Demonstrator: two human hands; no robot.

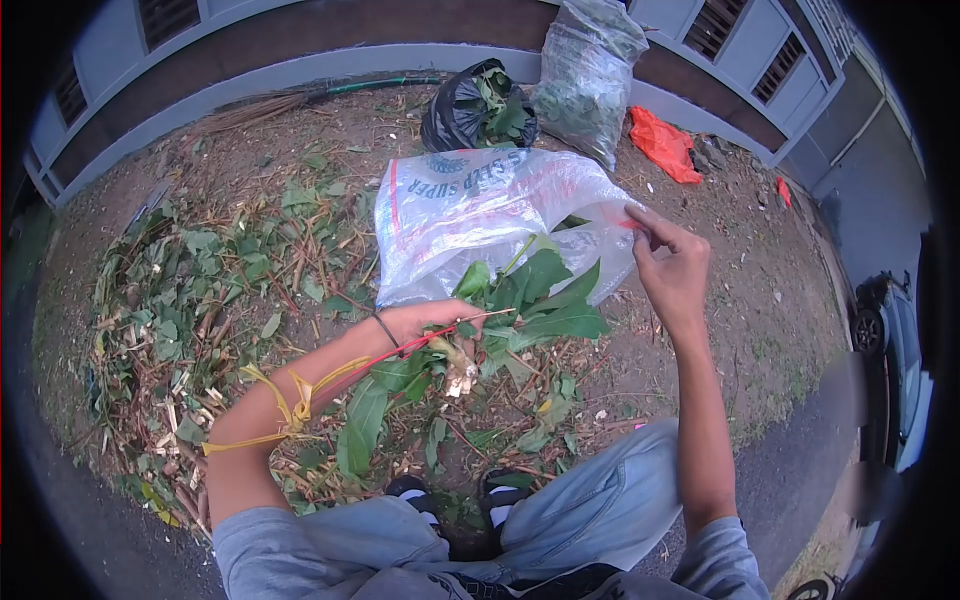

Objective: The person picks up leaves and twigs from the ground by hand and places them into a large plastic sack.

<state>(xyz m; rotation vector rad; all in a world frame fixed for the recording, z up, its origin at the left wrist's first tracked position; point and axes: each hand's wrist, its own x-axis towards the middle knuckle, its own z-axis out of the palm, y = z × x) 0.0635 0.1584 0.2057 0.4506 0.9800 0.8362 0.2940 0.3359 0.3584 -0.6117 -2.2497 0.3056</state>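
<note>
Left hand [425, 320] clenched on leafy bunch [520, 305], red string [410, 348] alongside. Right hand [672, 265] pinches string end just beyond bunch, plastic sack [470, 215] behind. Step looks like tying; next needs wrapping string round stems, tight.

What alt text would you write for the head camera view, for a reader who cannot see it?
A crouching person's left hand grips a bunch of leafy stems, while the right hand pinches the edge of a clear plastic bag. Cut leaves litter the ground.
</note>
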